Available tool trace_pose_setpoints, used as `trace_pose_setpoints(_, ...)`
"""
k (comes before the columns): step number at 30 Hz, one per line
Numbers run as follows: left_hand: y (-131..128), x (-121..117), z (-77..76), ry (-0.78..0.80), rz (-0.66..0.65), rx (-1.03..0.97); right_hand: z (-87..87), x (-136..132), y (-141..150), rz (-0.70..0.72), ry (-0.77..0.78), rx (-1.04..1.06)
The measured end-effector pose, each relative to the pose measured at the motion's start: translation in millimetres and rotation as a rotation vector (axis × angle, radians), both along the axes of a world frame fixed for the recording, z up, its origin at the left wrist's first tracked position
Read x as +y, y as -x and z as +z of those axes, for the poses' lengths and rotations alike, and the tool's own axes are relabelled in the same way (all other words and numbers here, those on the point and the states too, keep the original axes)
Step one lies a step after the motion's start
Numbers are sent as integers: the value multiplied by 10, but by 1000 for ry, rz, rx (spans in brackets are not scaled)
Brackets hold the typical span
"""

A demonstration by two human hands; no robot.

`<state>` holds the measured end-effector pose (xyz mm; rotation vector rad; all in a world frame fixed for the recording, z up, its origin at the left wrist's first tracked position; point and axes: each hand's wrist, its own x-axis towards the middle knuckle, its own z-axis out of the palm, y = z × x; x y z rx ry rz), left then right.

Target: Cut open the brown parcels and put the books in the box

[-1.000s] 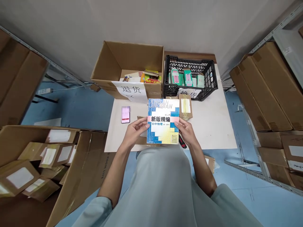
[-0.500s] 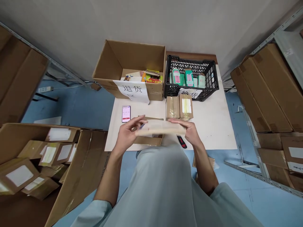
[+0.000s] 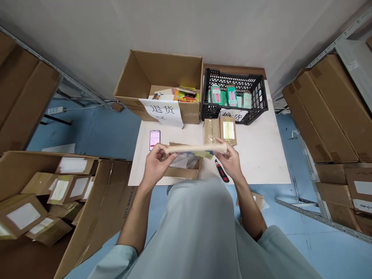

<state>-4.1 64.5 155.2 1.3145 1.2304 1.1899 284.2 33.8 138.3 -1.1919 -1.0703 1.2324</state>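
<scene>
Over the table's front part, a thin book is held level, its cream page edge facing me and a blue and yellow cover partly showing below. My left hand grips its left end, thumb below. At the right end my right hand is closed on it too. Beneath the book lies an opened cardboard box with white paper in it, partly hidden. A black and red box cutter rests beside my right hand.
Two small taped boxes stand before a black crate of green packages. A large carton with books and a paper sign stands at the back left. A phone lies nearby. A big carton of parcels stands left.
Both hands have lifted and tilted the book, so it now shows edge-on and farther from me. More of the opened box and box cutter is uncovered.
</scene>
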Motion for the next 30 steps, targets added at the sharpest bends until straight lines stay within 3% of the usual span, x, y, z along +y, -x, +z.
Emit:
trace_pose_setpoints(4,11,2,46,35,-110,35,-45,10,-1,-95,6,-2)
trace_pose_setpoints(10,50,21,87,154,-228,42,42,11,-107,-24,88,-20)
trace_pose_setpoints(18,-103,68,152,247,-3,39,184,25,56,-43,207,21)
trace_pose_setpoints(25,-143,71,143,303,-30,38,226,33,109,3,217,-12)
trace_pose_setpoints(30,-128,52,63,322,4,26,109,9,110,-7,237,-6)
